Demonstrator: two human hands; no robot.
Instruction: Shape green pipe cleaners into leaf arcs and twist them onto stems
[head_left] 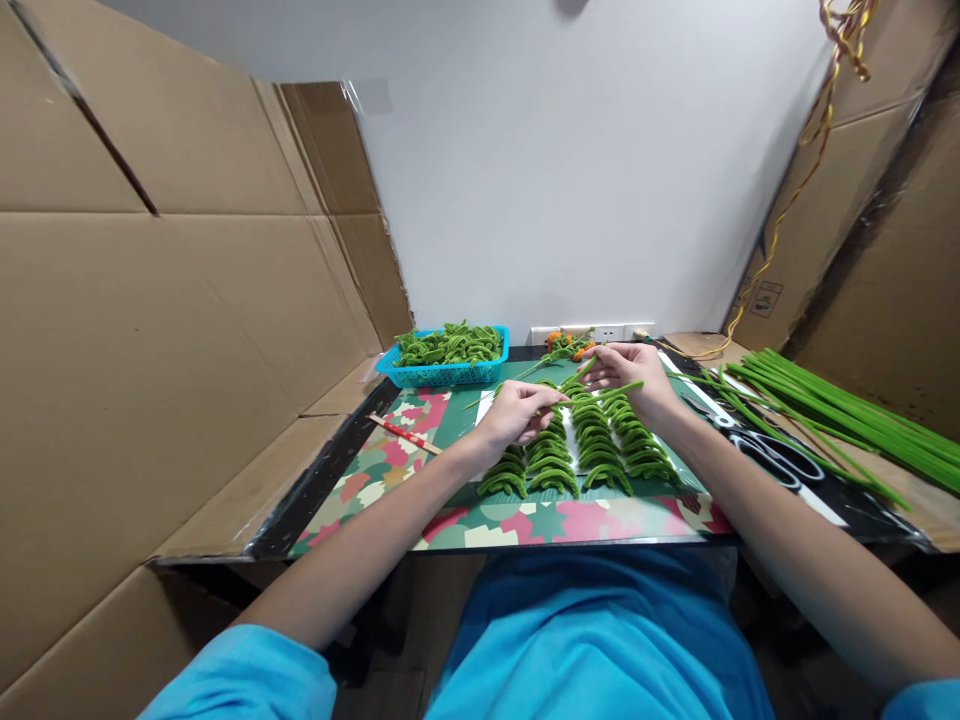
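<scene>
My left hand [521, 412] is closed in a pinch on a green pipe cleaner [624, 388], whose free end sticks out to the right. Just above it and to the right, my right hand [628, 374] pinches a green fuzzy length between thumb and fingers. Whether both hands grip one bent piece or two separate ones, I cannot tell. Beneath both hands, curved green pipe-cleaner pieces [604, 452] lie in several neat columns on a white sheet over the green mat [459, 424]. My wrists and fingers hide part of the far ends of those columns.
A blue basket [442, 376] heaped with bent green pieces stands at the back left. Orange flowers [564, 344] lie near the wall sockets [609, 332]. Black-handled scissors [772, 462] and long green pipe cleaners [847, 405] lie right. A red-patterned stick [405, 434] lies left; cardboard walls flank the table.
</scene>
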